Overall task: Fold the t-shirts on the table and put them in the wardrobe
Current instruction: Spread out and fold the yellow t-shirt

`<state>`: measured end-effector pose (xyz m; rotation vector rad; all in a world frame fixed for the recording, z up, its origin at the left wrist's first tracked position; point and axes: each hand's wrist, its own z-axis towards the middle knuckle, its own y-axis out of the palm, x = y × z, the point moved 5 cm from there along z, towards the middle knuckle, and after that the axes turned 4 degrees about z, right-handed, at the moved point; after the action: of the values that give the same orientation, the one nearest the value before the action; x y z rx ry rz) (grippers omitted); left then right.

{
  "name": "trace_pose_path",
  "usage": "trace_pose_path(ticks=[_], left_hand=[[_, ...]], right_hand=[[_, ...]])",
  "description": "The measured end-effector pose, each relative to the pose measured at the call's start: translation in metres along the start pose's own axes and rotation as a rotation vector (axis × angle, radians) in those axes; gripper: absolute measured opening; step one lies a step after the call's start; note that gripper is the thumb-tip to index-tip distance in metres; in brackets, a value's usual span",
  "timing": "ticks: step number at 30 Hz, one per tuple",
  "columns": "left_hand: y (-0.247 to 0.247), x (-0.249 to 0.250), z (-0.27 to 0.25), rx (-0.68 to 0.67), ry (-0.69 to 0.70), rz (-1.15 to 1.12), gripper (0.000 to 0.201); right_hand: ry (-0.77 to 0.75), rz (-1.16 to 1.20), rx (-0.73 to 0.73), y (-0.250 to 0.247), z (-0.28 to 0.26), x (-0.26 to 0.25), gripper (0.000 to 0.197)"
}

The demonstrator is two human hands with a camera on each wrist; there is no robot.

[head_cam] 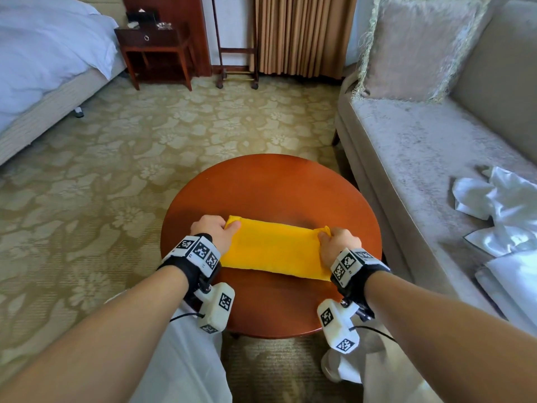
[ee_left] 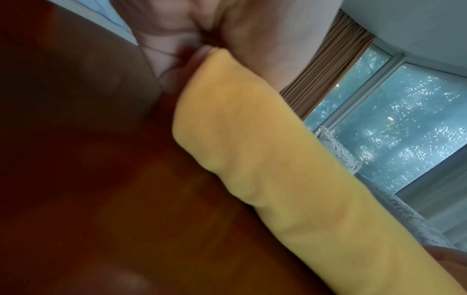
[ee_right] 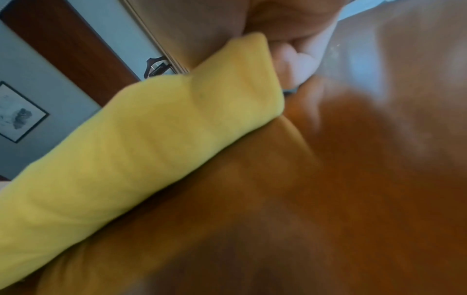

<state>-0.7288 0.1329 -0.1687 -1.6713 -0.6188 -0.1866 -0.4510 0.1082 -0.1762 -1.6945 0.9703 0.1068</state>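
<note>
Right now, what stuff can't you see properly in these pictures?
- Wardrobe: in none of the views.
- Left hand fingertips: head view, tucked under the yellow t-shirt; left wrist view is blurred.
- Right hand fingertips: hidden the same way.
- White clothes on the sofa: cut off by the right edge, too crumpled to tell what they are.
- Items on the nightstand: too small.

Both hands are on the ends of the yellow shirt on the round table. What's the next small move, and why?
Probably bring the far edge toward you, folding the yellow t-shirt in half once more. The left hand and right hand each pinch a far corner, and the shirt lies as a long flat band on the round table, likely too long to shelve neatly.
</note>
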Motion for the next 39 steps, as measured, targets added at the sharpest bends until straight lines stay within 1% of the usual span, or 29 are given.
trace_pose_path(ticks=[3, 5, 6, 7, 9, 11, 13, 15, 17, 20, 23, 25, 26, 27, 29, 30, 32, 34, 36, 37, 39], left_hand=[[-0.005, 0.006, 0.0, -0.046, -0.046, 0.083, 0.053], [-0.009, 0.008, -0.002, -0.064, -0.071, 0.104, 0.054], [-0.012, 0.009, -0.004, -0.057, -0.088, 0.08, 0.061], [-0.014, 0.011, -0.005, -0.05, -0.1, 0.039, 0.07], [-0.014, 0.014, -0.008, -0.066, -0.11, -0.032, 0.084], [-0.008, 0.015, -0.01, -0.121, -0.111, -0.016, 0.096], [0.0, 0.014, -0.009, -0.167, -0.107, 0.049, 0.103], [0.006, 0.014, -0.011, -0.172, -0.081, 0.111, 0.104], [0.009, 0.017, -0.012, -0.163, -0.07, 0.144, 0.104], [0.01, 0.02, -0.011, -0.173, -0.122, 0.13, 0.107], [0.009, 0.025, -0.01, -0.191, -0.132, 0.164, 0.104], [0.01, 0.028, -0.008, -0.207, -0.145, 0.162, 0.101], [0.01, 0.028, -0.008, -0.225, -0.16, 0.15, 0.101], [0.01, 0.029, -0.009, -0.252, -0.17, 0.139, 0.103], [0.012, 0.034, -0.012, -0.306, -0.16, 0.144, 0.106], [0.012, 0.039, -0.015, -0.32, -0.141, 0.16, 0.105], [0.013, 0.048, -0.022, -0.326, -0.102, 0.188, 0.1], [0.017, 0.057, -0.029, -0.32, -0.072, 0.198, 0.099], [0.021, 0.065, -0.038, -0.333, -0.061, 0.189, 0.103], [0.024, 0.068, -0.041, -0.335, -0.062, 0.171, 0.107], [0.029, 0.077, -0.048, -0.346, -0.07, 0.136, 0.113]], right_hand=[[0.041, -0.011, 0.026, -0.008, -0.005, -0.005, 0.032], [0.044, 0.023, 0.078, -0.015, -0.009, -0.01, 0.044], [0.021, 0.045, 0.107, -0.018, -0.011, -0.014, 0.054], [-0.029, 0.055, 0.127, -0.02, -0.013, -0.018, 0.062], [-0.182, 0.003, 0.123, -0.017, -0.021, -0.03, 0.072], [-0.318, -0.136, 0.091, -0.007, -0.029, -0.037, 0.074], [-0.369, -0.269, 0.037, 0.005, -0.031, -0.037, 0.07], [-0.329, -0.36, -0.022, 0.015, -0.031, -0.031, 0.066], [-0.259, -0.388, -0.043, 0.018, -0.03, -0.025, 0.066], [-0.225, -0.385, -0.027, 0.015, -0.029, -0.027, 0.067], [-0.182, -0.361, -0.084, 0.012, -0.025, -0.031, 0.072], [-0.102, -0.327, -0.114, 0.01, -0.023, -0.031, 0.078], [-0.055, -0.278, -0.124, 0.005, -0.025, -0.03, 0.078], [-0.021, -0.226, -0.14, 0.0, -0.029, -0.031, 0.074], [0.006, -0.195, -0.206, -0.013, -0.041, -0.033, 0.056], [-0.012, -0.208, -0.265, -0.019, -0.049, -0.034, 0.048], [-0.056, -0.234, -0.365, -0.028, -0.059, -0.034, 0.043], [-0.023, -0.195, -0.402, -0.039, -0.069, -0.029, 0.045], [-0.005, -0.224, -0.428, -0.048, -0.076, -0.018, 0.049], [0.003, -0.218, -0.422, -0.051, -0.075, -0.011, 0.052], [0.029, -0.134, -0.374, -0.063, -0.073, 0.003, 0.062]])
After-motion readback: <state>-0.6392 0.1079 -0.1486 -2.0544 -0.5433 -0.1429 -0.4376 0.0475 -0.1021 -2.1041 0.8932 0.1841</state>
